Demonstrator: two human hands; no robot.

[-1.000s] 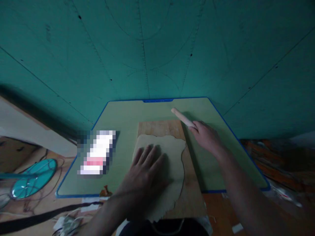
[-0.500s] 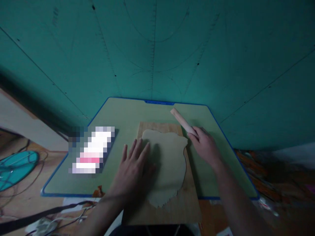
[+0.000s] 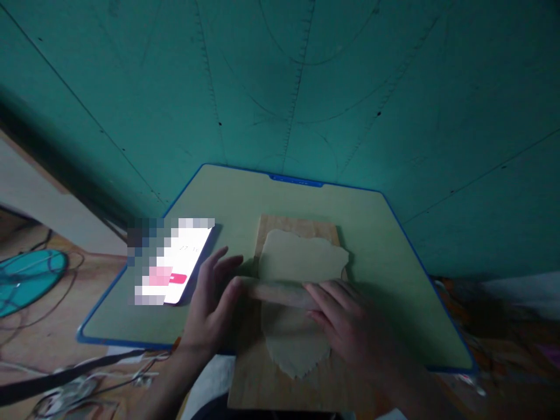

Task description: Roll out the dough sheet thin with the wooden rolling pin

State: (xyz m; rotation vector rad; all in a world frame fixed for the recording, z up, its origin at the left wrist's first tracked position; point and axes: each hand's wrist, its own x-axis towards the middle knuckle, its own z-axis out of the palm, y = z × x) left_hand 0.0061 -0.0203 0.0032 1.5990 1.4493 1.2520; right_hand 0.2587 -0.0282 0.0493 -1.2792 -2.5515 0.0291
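The near end of the wooden board [image 3: 280,392] juts past the table's [image 3: 376,245] near edge. On it lies the dough sheet [image 3: 301,256], its ragged near end short of the board's, its right side reaching about to the board's edge farther up.

The rolling pin [image 3: 277,293] lies across the middle of the dough, its long axis running roughly side to side, parallel to the table's near edge rather than along the board. The right hand [image 3: 343,312] has its grip closed over the pin's right end. The left hand [image 3: 212,306] has its grip open, fingers raised and spread, thumb at the pin's left end; whether it presses there I cannot tell. So the pin lies directly between the two hands.

Farther left, a lit phone [image 3: 188,262] rests near the table's left edge. Past the far edge stands a green wall [image 3: 280,87].
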